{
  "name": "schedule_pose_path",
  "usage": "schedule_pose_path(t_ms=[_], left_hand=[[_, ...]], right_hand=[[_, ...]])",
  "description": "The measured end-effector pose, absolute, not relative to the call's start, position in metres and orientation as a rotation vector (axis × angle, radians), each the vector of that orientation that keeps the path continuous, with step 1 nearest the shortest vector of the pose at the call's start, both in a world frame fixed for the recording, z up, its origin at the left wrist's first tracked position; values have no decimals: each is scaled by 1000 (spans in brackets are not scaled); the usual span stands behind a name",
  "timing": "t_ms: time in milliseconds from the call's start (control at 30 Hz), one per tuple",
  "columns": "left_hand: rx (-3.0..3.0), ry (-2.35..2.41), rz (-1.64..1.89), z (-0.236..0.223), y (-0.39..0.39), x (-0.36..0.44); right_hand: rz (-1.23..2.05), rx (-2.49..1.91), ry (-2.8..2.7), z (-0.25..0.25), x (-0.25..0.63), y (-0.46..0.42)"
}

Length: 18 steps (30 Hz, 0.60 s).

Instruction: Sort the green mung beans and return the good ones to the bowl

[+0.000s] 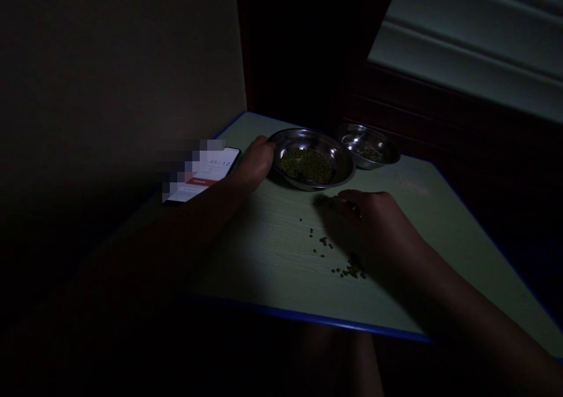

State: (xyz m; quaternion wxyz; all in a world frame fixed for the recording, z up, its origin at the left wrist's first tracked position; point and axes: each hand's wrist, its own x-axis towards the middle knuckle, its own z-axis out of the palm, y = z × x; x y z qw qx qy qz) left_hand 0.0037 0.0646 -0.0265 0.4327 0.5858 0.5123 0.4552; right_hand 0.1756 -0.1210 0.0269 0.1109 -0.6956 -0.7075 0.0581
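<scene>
My left hand (259, 158) grips the left rim of a shiny metal bowl (338, 158). A heap of small green beans (311, 166), which look like mung beans, lies inside it. Just in front of that bowl, low over the table, my right hand (372, 209) has its fingers pinched together. Something small and pale shows at the fingertips, too dark to name. Loose beans (352, 269) lie in a cluster nearer the table's front edge, and a few more (323, 241) are scattered between them and the right hand.
Behind and right of the first bowl stands a second metal bowl (389, 152) with some greenish bits in it. A lit phone (204, 177) lies on the left by the wall. The pale green table (272, 268) has a blue edge. The room is dim.
</scene>
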Motion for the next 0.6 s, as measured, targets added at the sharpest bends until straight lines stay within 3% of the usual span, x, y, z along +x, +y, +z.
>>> schedule_pose_path(t_ms=[600], left_hand=[[1433,1284,1103,-17,56,6]], right_hand=[[212,-1934,-2009,21,195,-118]])
